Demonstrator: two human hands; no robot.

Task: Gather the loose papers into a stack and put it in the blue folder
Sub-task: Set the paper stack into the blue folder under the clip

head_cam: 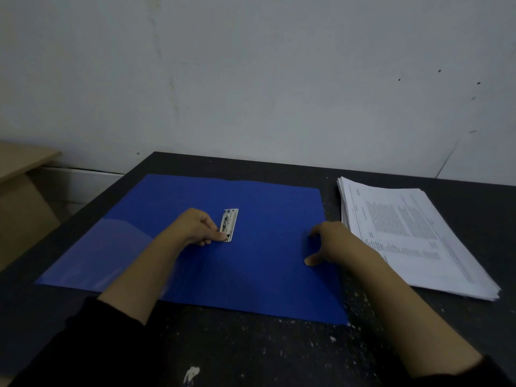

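Note:
The blue folder (259, 263) lies opened flat on the dark table, with a metal clip (230, 224) near its middle. My left hand (196, 227) pinches the near end of that clip. My right hand (332, 244) rests on the folder's right half with fingers spread, holding nothing. A stack of printed white papers (413, 238) lies on the table just right of the folder, partly behind my right wrist.
The dark table (251, 353) is speckled with white paint marks. A cardboard box (19, 191) stands beyond its left edge. A pale wall rises right behind the table's far edge.

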